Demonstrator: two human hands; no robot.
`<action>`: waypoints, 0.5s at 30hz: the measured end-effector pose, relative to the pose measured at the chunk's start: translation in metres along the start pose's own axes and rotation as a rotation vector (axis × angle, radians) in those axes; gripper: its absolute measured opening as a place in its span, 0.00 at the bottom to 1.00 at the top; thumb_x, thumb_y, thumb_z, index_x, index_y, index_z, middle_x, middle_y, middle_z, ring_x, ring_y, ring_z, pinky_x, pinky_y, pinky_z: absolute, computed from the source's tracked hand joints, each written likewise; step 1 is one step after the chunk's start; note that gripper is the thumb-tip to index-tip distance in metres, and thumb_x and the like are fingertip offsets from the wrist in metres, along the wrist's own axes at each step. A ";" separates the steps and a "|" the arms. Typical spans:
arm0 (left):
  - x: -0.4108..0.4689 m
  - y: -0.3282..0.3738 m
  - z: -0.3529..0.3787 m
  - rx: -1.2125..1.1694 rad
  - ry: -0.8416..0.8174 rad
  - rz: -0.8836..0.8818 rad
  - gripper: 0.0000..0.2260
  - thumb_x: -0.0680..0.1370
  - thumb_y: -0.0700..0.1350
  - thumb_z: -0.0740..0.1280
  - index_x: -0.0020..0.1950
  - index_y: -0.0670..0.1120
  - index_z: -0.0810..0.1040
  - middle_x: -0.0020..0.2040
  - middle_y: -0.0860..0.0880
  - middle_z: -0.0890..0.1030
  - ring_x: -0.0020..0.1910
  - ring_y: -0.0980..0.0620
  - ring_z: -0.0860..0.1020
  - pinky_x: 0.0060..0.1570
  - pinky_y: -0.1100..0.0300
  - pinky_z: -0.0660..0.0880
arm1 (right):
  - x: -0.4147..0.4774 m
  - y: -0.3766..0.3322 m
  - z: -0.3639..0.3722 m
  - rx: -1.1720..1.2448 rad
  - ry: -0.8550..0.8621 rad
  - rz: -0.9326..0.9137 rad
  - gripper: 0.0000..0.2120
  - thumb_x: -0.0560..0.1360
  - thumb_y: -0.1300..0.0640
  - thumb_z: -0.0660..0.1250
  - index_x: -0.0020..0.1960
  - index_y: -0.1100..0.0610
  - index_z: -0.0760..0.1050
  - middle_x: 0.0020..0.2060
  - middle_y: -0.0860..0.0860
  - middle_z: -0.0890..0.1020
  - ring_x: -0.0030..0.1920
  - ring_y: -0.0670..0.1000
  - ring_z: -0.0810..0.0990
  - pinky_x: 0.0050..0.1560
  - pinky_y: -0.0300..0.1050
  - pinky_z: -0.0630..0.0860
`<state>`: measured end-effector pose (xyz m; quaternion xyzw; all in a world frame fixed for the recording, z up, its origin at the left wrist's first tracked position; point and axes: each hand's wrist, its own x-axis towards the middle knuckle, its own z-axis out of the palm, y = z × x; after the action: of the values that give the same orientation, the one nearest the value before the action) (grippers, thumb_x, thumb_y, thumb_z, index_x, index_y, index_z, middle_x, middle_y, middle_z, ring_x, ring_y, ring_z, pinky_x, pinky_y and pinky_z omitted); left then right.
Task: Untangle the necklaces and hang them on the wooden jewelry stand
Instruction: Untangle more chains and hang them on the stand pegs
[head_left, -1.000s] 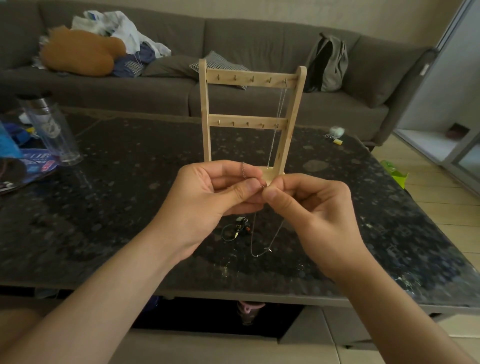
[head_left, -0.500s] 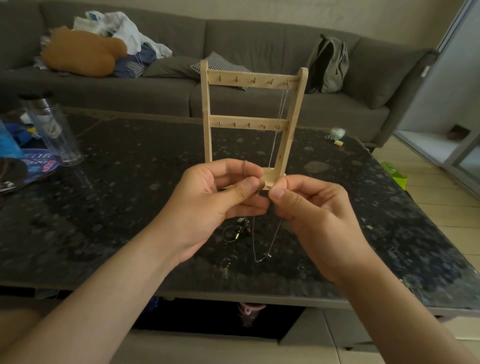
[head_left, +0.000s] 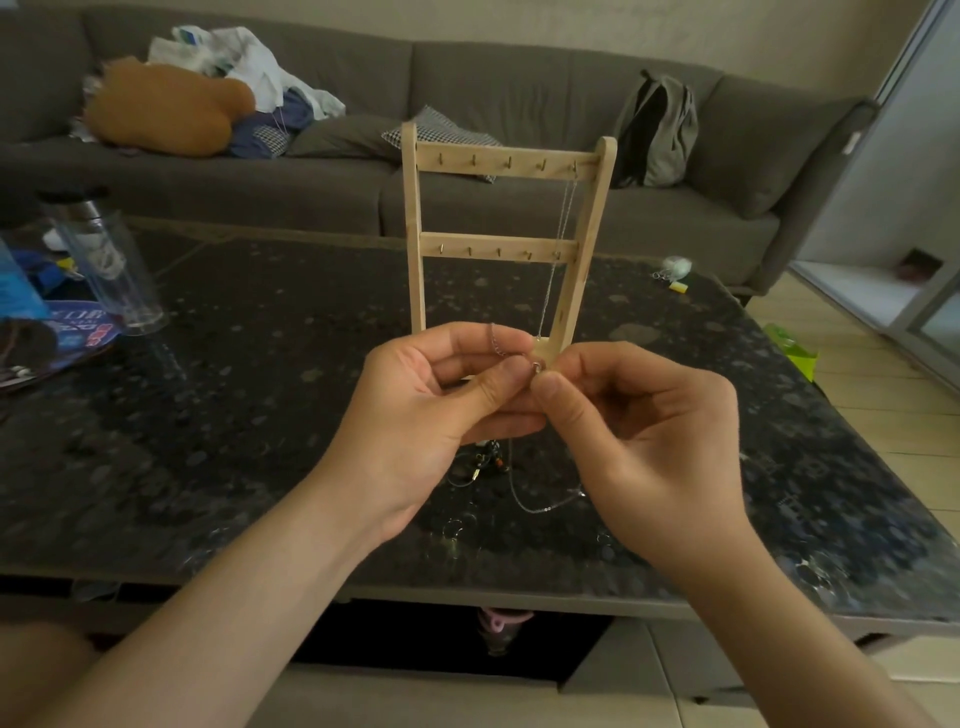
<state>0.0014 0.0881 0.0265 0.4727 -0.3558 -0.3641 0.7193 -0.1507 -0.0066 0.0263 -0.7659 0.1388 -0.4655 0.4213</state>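
Above a speckled counter (head_left: 260, 415), left hand (head_left: 431, 410) and right hand (head_left: 639, 431) pinch a thin silver chain (head_left: 535, 506), clasp indistinct, hiding the base of the wooden stand (head_left: 415, 234). A second chain (head_left: 558, 249) hangs from its top rail.

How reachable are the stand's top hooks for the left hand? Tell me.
Likely yes: the stand rises just behind the left hand with nothing between, and hooks left of the hung necklace are bare. That hand pinches a chain, though.

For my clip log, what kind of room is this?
Probably a home living room: long grey fabric sofa, dark speckled stone coffee table before it, grey backpack on the cushions.
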 end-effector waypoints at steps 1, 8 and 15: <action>0.000 0.000 0.000 -0.004 0.002 -0.004 0.11 0.74 0.39 0.74 0.56 0.42 0.85 0.49 0.41 0.90 0.46 0.44 0.90 0.45 0.54 0.86 | -0.001 0.001 0.000 -0.038 0.009 -0.016 0.03 0.79 0.64 0.76 0.47 0.57 0.86 0.38 0.51 0.87 0.36 0.54 0.85 0.37 0.52 0.83; 0.004 0.004 -0.006 0.053 -0.054 -0.047 0.15 0.78 0.39 0.72 0.64 0.45 0.84 0.55 0.42 0.89 0.51 0.44 0.89 0.47 0.54 0.86 | 0.000 0.005 0.001 -0.101 0.025 -0.016 0.05 0.79 0.64 0.76 0.48 0.55 0.86 0.38 0.49 0.87 0.36 0.52 0.85 0.37 0.51 0.82; 0.005 0.007 -0.009 0.206 -0.094 0.030 0.17 0.79 0.34 0.72 0.67 0.46 0.83 0.50 0.42 0.90 0.47 0.43 0.90 0.47 0.55 0.86 | 0.003 0.007 0.001 -0.079 0.016 0.025 0.05 0.79 0.63 0.76 0.46 0.55 0.85 0.36 0.48 0.86 0.34 0.53 0.83 0.36 0.54 0.81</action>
<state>0.0125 0.0895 0.0311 0.5211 -0.4316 -0.3367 0.6549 -0.1475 -0.0121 0.0230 -0.7765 0.1701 -0.4605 0.3952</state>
